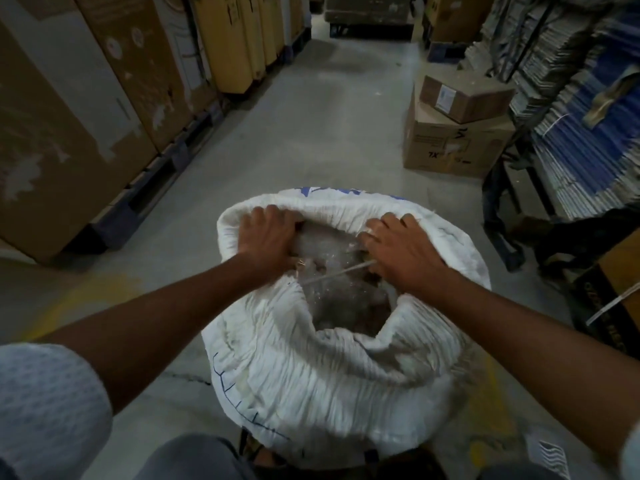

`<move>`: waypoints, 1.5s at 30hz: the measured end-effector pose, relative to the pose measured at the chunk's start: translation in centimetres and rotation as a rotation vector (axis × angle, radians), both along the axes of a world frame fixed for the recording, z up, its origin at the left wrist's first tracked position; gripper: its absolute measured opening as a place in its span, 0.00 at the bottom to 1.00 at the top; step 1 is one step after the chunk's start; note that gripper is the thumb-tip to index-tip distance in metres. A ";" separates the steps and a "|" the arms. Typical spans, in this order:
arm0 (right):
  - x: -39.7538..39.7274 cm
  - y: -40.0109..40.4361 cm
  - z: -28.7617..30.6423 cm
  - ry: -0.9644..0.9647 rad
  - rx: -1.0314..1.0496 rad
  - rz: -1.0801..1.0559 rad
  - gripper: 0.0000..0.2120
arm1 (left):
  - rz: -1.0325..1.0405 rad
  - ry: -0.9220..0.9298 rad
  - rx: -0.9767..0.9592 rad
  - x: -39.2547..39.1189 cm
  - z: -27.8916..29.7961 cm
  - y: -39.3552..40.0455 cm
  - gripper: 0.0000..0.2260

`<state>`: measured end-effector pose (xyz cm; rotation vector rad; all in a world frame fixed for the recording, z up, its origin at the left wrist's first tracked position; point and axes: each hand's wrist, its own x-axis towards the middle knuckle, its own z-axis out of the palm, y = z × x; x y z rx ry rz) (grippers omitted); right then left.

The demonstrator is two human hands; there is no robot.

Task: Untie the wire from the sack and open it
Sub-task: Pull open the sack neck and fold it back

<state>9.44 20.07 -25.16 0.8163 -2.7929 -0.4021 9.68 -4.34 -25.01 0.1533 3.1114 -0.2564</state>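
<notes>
Left hand (268,233) and right hand (401,251) are clamping fingers on the sack (311,368) rim at 10 and 2 o'clock, wire (337,273) lying between.

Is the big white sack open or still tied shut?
Open. The sack gapes at the top, showing its contents, while the left hand and right hand grip its rim.

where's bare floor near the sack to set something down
Bare floor runs ahead of the sack, between the tall cartons and the stacked boxes. Another patch lies left of the sack. The right side is crowded with shelving.
</notes>
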 end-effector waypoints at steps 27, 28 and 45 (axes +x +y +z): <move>3.1 2.9 1.3 -0.246 -0.257 0.104 0.24 | -0.538 -0.010 0.316 0.0 0.6 -2.8 0.25; 3.9 3.9 0.3 -0.266 -0.191 0.086 0.30 | -0.542 -0.120 0.285 0.4 0.2 -3.4 0.30; 9.7 10.2 -2.9 -0.337 -0.506 -0.105 0.38 | -0.465 -0.149 0.408 5.4 -2.2 -8.5 0.41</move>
